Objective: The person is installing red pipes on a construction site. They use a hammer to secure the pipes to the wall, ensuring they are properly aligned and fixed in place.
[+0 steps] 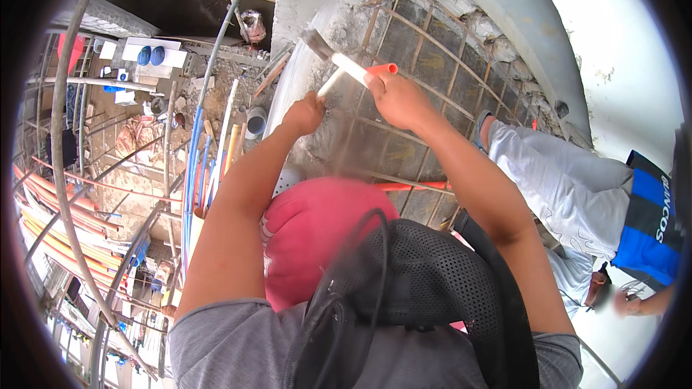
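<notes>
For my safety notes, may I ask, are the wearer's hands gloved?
No, the left hand and right hand are both bare.

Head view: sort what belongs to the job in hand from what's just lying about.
In hand:
- thin pale stick, left hand
- white rod with a blurred grey head, right hand
- orange tube, by the right hand

Apparently lying about:
- orange pipes, left
- blue poles
- grey cylinder
</notes>
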{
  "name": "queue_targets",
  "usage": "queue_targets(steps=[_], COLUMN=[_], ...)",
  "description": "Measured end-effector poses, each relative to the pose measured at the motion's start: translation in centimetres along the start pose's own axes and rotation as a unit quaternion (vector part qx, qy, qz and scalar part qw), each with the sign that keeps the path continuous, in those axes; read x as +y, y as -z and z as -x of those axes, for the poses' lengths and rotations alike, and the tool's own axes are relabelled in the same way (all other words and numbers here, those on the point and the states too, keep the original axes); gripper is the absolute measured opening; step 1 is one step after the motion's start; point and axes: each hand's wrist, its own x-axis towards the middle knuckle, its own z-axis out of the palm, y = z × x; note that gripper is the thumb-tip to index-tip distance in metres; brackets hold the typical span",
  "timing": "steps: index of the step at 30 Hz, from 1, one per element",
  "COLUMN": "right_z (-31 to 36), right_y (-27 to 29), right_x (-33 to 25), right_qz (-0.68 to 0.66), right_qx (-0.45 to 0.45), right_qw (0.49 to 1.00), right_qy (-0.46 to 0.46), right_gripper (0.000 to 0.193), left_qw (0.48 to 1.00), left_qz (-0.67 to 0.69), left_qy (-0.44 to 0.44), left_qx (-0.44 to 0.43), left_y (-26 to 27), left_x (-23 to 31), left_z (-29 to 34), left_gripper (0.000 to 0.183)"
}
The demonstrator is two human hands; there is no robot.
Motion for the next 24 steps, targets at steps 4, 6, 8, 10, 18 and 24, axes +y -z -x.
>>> queue_targets(steps=[4, 6, 8, 10, 18, 24], right_z=[1.5, 1.4, 0.3, -1.0, -0.2, 1.6], right_y=[0.1, 0.3, 0.9, 1.0, -2.6, -0.7], right_x=[-1.1, -1.5, -1.1, -0.2, 3.5, 1.6], right_qz=[-0.022, -0.01, 0.006, 0.007, -0.039, -0.38], right_qx=[-0.008, -0.032, -0.111, -0.159, -0.054, -0.093], right_qw=[0.999, 0.997, 0.985, 0.975, 0.994, 0.891], right_qy=[-0.026, -0.065, -0.129, -0.157, -0.092, -0.232], right_gripper=[0.055, 0.055, 0.052, 0.052, 0.056, 0.06], left_qw=[1.0, 1.0, 0.999, 0.999, 0.998, 0.999], left_qz=[0.008, -0.004, -0.016, -0.022, 0.017, -0.008], left_qy=[-0.008, -0.008, -0.027, -0.028, -0.046, -0.03], left_qx=[0.007, -0.001, -0.007, 0.004, 0.029, -0.036], left_y=[-0.4, -0.5, -0.4, 0.0, 1.9, 2.7], left_x=[-0.6, -0.6, -0.7, -0.8, -1.6, -1.3], left_z=[-0.1, -0.1, -0.1, 0.1, 0.4, 1.0], left_gripper=[0.049, 0.049, 0.049, 0.049, 0.05, 0.052])
